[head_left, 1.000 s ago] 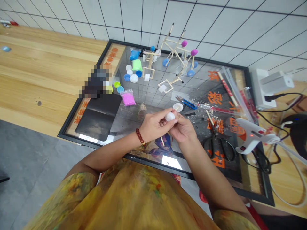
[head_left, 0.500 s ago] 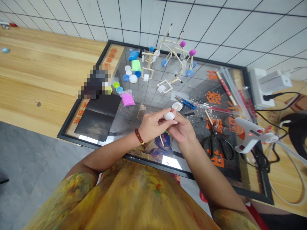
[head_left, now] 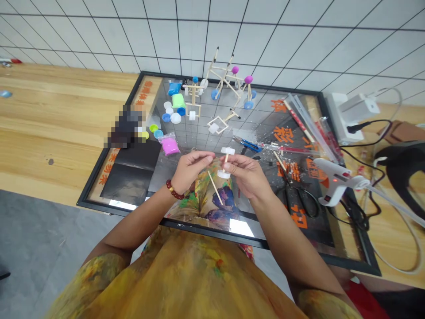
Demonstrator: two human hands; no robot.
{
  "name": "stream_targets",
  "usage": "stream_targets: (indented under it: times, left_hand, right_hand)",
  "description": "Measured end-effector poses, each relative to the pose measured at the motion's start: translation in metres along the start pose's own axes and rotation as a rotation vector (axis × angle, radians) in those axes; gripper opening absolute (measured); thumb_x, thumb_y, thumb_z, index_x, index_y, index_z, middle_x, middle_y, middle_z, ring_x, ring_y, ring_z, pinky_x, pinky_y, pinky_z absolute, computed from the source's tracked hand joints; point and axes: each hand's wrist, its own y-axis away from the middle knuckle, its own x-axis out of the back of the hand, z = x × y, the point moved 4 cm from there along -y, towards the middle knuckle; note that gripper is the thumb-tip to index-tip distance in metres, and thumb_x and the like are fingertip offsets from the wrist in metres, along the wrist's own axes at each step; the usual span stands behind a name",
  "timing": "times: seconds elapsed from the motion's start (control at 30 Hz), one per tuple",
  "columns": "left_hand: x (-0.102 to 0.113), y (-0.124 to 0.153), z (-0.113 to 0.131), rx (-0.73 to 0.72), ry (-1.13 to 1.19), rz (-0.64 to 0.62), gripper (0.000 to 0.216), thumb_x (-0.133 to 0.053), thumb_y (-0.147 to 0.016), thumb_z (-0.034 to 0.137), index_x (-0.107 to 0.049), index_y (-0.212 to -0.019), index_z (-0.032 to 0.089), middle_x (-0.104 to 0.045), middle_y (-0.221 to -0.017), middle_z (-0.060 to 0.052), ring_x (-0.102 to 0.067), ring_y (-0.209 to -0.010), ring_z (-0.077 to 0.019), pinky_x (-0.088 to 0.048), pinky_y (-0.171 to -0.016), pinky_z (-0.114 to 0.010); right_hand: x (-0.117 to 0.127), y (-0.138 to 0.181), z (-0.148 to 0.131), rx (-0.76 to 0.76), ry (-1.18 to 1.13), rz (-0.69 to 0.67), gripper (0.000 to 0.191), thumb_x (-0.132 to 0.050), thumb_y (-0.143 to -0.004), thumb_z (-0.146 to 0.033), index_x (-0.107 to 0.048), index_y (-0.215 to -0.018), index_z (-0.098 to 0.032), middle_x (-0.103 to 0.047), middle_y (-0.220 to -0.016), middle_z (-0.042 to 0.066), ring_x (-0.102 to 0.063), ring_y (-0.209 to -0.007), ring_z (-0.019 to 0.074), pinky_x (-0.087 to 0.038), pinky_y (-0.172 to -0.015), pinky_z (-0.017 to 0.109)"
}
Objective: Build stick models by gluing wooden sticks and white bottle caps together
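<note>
Loose stick, 1 pc (head_left: 215, 187): on glass-top panel (head_left: 195, 144), nr body, betw. forearms. Scissors, blk (head_left: 292, 182): to R, on panel. Glue gun, wht (head_left: 340, 181): panel's R edge. L hand (head_left: 194, 168): thumb & fingers brought tog.; can't tell if anything's betw. tips. R hand (head_left: 244, 175): thumb & fingers closed on stick axle (head_left: 226, 158), approx. upright, wht disc ea. end, held abv panel, just R of L fingertips. Pink packet (head_left: 170, 145): L, beyond L hand. Snips, blue (head_left: 251, 145): beyond R hand. Tiled wall (head_left: 192, 40): at back.
</note>
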Motion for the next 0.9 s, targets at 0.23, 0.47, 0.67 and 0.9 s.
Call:
stream_targets:
  times: [0.23, 0.47, 0.67, 0.9]
  left_hand:
    - [-0.010, 0.001, -0.007, 0.137, 0.145, -0.102, 0.027, -0.088, -0.065, 0.038, -0.081, -0.085, 0.020, -0.079, -0.088, -0.005, -0.071, -0.078, -0.0141, -0.058, -0.077, -0.029]
    - [-0.017, 0.001, -0.013, 0.216, 0.214, -0.105, 0.028, -0.092, -0.060, 0.035, -0.080, -0.079, 0.019, -0.077, -0.080, -0.003, -0.069, -0.075, -0.0119, -0.056, -0.076, -0.027]
    - [-0.010, -0.004, -0.014, 0.278, 0.423, -0.031, 0.028, -0.089, -0.066, 0.035, -0.075, -0.083, 0.017, -0.073, -0.082, -0.002, -0.069, -0.078, -0.0111, -0.059, -0.081, -0.027]
    - [-0.014, -0.004, -0.017, 0.296, 0.495, -0.002, 0.027, -0.088, -0.066, 0.031, -0.072, -0.083, 0.016, -0.071, -0.083, -0.002, -0.068, -0.079, -0.0097, -0.057, -0.074, -0.021]
  right_hand:
    - [0.001, 0.000, 0.000, -0.024, 0.005, -0.023, 0.053, -0.098, -0.043, -0.023, -0.060, -0.081, -0.021, -0.073, -0.063, -0.004, -0.066, -0.054, 0.0133, -0.053, -0.054, 0.024]
    - [0.003, 0.000, -0.003, 0.070, 0.240, -0.015, 0.053, -0.096, -0.048, -0.023, -0.065, -0.091, -0.021, -0.070, -0.066, -0.005, -0.064, -0.061, 0.0121, -0.051, -0.059, 0.023]
    - [0.006, 0.002, -0.009, 0.134, 0.156, -0.057, 0.061, -0.096, -0.050, -0.027, -0.068, -0.104, -0.026, -0.073, -0.104, 0.002, -0.067, -0.094, 0.0168, -0.053, -0.089, 0.032]
    - [-0.004, 0.007, 0.002, 0.365, 0.281, 0.054, 0.053, -0.095, -0.054, -0.023, -0.067, -0.100, -0.027, -0.070, -0.099, -0.001, -0.063, -0.092, 0.0164, -0.051, -0.093, 0.031]
